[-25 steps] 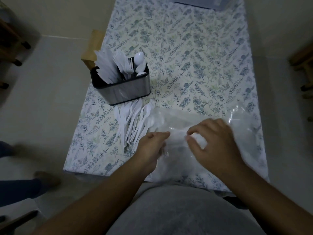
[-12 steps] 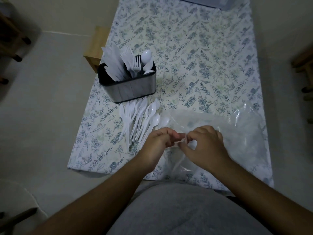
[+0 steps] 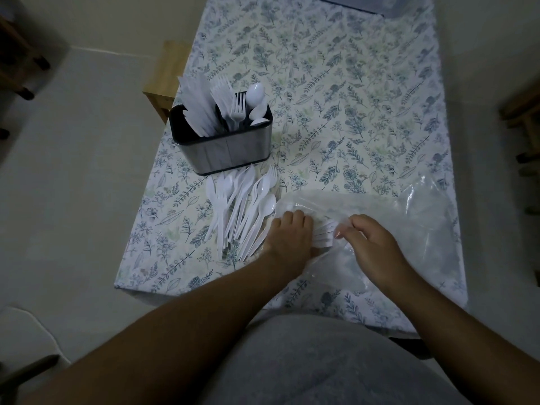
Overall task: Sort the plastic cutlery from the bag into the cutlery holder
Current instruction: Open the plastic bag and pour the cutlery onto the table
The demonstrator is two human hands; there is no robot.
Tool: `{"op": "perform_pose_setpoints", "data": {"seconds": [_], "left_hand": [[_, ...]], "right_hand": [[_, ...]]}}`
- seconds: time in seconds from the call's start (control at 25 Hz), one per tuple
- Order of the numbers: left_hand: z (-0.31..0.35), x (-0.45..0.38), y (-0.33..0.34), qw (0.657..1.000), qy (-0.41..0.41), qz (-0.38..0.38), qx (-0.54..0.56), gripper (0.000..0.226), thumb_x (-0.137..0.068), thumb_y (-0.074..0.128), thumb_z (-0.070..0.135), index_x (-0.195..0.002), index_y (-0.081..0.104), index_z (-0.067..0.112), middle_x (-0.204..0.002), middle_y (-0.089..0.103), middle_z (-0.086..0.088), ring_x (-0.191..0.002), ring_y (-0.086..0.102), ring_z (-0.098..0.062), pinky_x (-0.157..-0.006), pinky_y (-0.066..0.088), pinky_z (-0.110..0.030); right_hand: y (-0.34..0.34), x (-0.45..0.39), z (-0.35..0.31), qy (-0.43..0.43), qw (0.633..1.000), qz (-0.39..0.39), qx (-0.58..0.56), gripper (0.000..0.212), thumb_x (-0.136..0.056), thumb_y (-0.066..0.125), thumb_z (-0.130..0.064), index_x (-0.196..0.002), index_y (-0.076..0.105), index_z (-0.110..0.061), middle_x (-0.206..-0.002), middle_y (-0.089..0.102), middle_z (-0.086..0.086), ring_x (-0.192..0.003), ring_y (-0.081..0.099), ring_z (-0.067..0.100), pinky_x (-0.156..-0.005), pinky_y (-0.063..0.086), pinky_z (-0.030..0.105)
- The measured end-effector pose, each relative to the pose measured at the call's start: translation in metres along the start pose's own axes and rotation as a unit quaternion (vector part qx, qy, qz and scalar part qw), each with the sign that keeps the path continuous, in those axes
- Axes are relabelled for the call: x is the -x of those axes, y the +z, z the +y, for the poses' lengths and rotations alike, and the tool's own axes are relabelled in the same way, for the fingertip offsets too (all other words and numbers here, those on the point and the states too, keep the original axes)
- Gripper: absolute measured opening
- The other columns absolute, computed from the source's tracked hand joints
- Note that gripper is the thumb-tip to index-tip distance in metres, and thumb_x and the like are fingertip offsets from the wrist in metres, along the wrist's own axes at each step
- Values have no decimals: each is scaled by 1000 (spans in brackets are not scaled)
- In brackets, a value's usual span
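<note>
A clear plastic bag (image 3: 415,226) lies flat on the near right of the table. My left hand (image 3: 287,239) grips a bundle of white plastic cutlery (image 3: 323,234) at the bag's mouth; only the handle ends show, fanned toward the right. My right hand (image 3: 372,249) pinches the bag's plastic next to those ends. The steel cutlery holder (image 3: 226,149) stands at the table's left, with knives, forks and spoons upright in separate sections. A loose pile of white spoons and forks (image 3: 241,209) lies between the holder and my left hand.
The table wears a floral cloth (image 3: 350,97); its left edge runs close beside the holder. A wooden stool (image 3: 166,80) stands just off that edge. A dark object (image 3: 365,4) sits at the table's far end. Wooden furniture (image 3: 523,118) stands at the right.
My hands have drawn slightly apart at the bag's mouth. A fan of white handle ends now shows between them, held in my left hand. The view has shifted a little.
</note>
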State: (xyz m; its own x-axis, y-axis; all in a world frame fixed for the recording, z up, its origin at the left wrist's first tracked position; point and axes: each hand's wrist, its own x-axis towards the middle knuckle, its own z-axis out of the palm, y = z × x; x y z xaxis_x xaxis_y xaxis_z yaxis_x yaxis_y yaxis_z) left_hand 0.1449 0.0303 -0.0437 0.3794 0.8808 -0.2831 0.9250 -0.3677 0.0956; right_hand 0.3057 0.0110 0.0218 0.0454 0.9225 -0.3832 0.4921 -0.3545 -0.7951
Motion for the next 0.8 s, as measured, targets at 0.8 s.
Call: {"op": "perform_pose_setpoints", "data": {"seconds": [0.8], "left_hand": [[11, 9, -17, 995, 37, -85, 23, 43, -89, 66, 14, -124, 42, 6, -116, 59, -17, -105, 61, -30, -82, 54, -41]], "right_hand": [[5, -9, 8, -71, 993, 30, 88, 15, -95, 62, -13, -85, 61, -2, -103, 63, 10, -99, 54, 15, -76, 33, -3]]}}
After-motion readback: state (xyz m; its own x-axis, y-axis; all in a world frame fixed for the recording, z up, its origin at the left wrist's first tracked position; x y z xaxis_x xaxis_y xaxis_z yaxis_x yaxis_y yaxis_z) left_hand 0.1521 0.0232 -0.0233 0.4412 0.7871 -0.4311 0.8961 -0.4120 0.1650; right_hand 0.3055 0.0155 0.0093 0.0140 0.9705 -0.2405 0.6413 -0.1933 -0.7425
